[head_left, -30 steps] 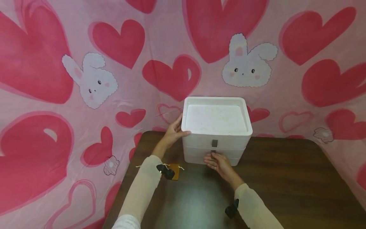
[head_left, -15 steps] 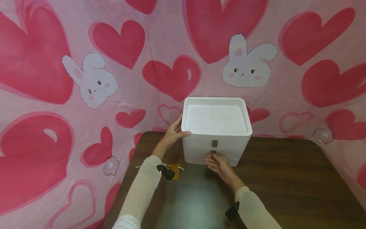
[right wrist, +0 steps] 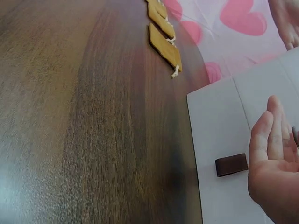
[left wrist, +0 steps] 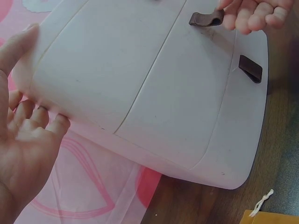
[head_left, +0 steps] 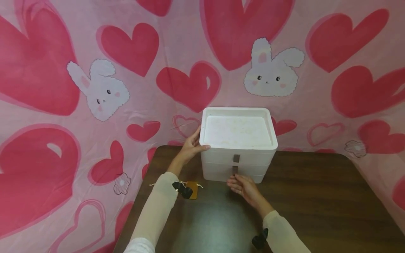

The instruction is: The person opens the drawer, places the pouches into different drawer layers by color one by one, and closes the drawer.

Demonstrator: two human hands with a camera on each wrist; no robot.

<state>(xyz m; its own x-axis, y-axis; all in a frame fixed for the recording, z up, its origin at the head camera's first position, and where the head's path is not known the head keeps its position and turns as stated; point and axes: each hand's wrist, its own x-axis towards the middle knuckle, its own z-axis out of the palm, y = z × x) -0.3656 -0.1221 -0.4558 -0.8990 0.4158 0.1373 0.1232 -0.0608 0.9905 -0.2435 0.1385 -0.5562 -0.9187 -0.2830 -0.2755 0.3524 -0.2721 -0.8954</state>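
A white plastic drawer unit (head_left: 239, 131) with brown loop pulls stands against the cloth backdrop. My left hand (head_left: 191, 146) rests on its left side near the top, thumb on the lid's front corner; in the left wrist view the left hand (left wrist: 28, 135) has its fingers against the side wall. In the head view my right hand (head_left: 245, 188) is at the middle drawer's pull (head_left: 235, 170). Thumb and fingertips of the right hand (left wrist: 257, 14) pinch the end of this loop (left wrist: 205, 18) in the left wrist view. The lower loop (right wrist: 231, 164) hangs free beside the right hand (right wrist: 273, 158).
Left of the unit, partly behind the left forearm, lie yellow-brown drawstring pouches (head_left: 193, 189); several pouches (right wrist: 163, 46) form a row in the right wrist view. The dark wooden table (head_left: 316, 196) has a pink heart-print cloth (head_left: 190, 35) behind it.
My right hand has drawn slightly down, toward me, and more of the middle pull now shows above its fingertips. My left hand has stayed on the unit's side.
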